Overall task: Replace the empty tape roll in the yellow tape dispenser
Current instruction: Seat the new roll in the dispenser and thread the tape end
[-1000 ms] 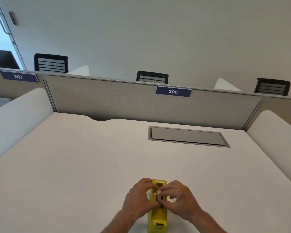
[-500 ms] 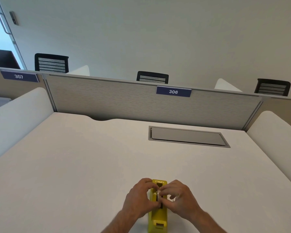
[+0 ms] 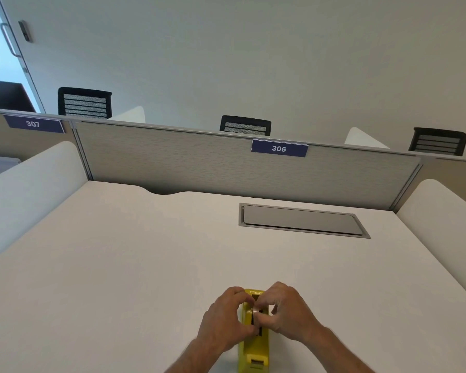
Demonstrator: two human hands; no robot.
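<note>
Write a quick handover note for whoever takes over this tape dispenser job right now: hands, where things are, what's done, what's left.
Left hand: fingers curled against the left side of the yellow tape dispenser, at its roll slot.
Right hand: fingertips pinch at the roll in the slot.
Dispenser stands on the white desk at the near edge, one end toward the person.
Done: both hands are on the roll.
Left: whether this roll is the old or the new one cannot be told; no other roll is in view.

White desk (image 3: 119, 265), flat and pale. Standing near its front edge, a yellow tape dispenser (image 3: 254, 351). Set flush into the far right part, a grey rectangular hatch (image 3: 301, 220).
</note>
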